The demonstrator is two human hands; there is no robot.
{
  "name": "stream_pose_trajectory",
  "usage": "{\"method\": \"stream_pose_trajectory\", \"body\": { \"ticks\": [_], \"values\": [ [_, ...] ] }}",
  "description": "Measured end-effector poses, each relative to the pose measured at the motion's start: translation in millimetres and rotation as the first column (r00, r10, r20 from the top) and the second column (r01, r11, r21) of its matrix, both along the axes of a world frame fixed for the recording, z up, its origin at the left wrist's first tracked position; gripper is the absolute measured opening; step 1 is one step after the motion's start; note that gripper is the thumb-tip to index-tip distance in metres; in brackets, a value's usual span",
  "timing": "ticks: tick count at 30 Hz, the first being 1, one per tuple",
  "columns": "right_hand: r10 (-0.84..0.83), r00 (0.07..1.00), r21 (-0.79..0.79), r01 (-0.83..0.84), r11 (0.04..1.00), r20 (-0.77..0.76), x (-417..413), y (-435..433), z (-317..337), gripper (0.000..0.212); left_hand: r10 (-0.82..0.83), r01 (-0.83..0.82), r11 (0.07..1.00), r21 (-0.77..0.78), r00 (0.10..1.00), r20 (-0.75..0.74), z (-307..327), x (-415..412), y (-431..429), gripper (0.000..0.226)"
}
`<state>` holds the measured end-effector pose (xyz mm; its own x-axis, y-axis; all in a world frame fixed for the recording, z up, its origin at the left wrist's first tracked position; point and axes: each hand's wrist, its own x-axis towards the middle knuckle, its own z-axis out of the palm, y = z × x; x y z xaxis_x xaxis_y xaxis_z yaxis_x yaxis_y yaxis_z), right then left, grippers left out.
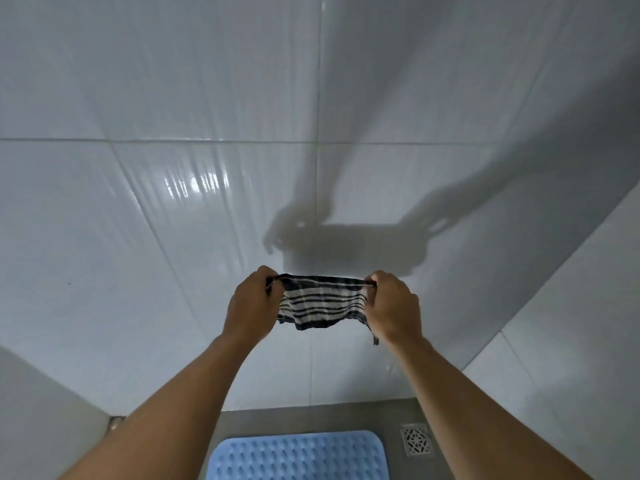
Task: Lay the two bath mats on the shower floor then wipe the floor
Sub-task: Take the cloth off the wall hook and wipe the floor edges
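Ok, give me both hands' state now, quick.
Left hand: closed on one top corner of the striped cloth.
Right hand: closed on the other top corner.

I count: two hands, left hand (250,304) and right hand (394,306). One striped cloth (322,303). One blue bath mat (298,455) on shower floor (391,420). One floor drain (416,439). I see no more.

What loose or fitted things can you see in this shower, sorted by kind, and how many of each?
Blue bath mat: 1 in view, on the floor
Striped cloth: 1, stretched between the left hand and right hand
Floor drain grate: 1
Total: 3
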<state>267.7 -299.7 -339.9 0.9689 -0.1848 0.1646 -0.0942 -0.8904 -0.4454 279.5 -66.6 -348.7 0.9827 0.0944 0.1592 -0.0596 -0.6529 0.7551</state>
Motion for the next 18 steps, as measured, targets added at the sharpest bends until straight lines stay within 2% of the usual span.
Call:
{"method": "stream_pose_trajectory", "body": {
  "ticks": [7,11,18],
  "values": [
    [0.03,0.999,0.043,-0.029,0.999,-0.026,15.8,79.9,-134.9,0.015,0.025,-0.021,0.999,0.038,0.995,-0.094,-127.8,16.5,80.6,0.011],
    [0.092,0.993,0.067,-0.087,0.994,-0.074,24.0,111.2,-244.4,0.016,0.109,-0.099,0.991,0.087,0.987,-0.115,-231.6,22.6,109.8,0.01],
    [0.164,0.983,0.142,-0.152,0.978,-0.082,30.9,145.8,-456.1,0.016,0.223,-0.222,0.975,0.026,0.96,-0.167,-431.9,17.1,142.9,0.013]
  ]
}}
